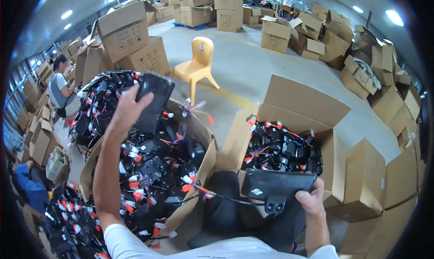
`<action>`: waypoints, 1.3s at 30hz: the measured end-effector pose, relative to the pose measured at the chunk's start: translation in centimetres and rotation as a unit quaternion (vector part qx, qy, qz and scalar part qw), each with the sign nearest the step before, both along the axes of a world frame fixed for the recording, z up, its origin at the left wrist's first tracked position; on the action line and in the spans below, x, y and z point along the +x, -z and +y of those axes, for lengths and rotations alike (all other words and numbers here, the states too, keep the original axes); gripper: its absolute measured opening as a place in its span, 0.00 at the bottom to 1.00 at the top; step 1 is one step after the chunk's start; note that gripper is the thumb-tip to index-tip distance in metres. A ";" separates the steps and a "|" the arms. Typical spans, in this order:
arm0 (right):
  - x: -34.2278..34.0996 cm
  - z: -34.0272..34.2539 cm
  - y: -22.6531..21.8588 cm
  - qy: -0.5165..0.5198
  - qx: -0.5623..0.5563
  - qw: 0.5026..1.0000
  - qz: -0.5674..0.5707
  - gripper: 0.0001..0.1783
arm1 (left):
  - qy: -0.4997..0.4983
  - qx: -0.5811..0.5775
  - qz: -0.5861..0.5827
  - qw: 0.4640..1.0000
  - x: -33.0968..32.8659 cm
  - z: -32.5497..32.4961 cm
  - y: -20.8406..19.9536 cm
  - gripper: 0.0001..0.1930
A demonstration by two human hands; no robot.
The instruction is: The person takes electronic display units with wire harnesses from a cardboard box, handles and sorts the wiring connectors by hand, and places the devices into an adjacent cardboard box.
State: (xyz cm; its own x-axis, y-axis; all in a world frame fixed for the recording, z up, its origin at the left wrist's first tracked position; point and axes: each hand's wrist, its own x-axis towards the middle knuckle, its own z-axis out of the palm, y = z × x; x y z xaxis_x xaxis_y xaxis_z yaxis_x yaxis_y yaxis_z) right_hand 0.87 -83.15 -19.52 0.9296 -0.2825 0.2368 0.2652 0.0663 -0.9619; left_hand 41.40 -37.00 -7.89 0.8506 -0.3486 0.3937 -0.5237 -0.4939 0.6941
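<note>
My left hand (pixel 129 109) is raised over the left carton (pixel 205 157), gripping a flat black box-shaped device (pixel 156 96) by its near side. A blurred bundle of coloured wires hangs to the right of that device. Low over my lap, my right hand (pixel 312 199) pinches the right end of a second black device (pixel 278 183). It has a small white diamond label and a bracket with two round holes. A black cable (pixel 230 198) runs left from it to coloured wires and white and red connectors at the left carton's edge.
Inside the left carton lie many black devices (pixel 153 168) with connectors. More are heaped behind it and at lower left. A right carton (pixel 332 164) holds neater black devices (pixel 285 148). Beyond stands a yellow chair (pixel 199 64). Stacked cartons (pixel 122 33) and a seated person (pixel 63 87) are at left.
</note>
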 end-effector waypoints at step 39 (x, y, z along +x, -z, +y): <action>1.6 -14.6 -9.4 0.375 -0.090 0.851 -0.357 0.31 | 0.160 -0.361 -0.129 0.910 -31.0 -42.6 2.9 0.37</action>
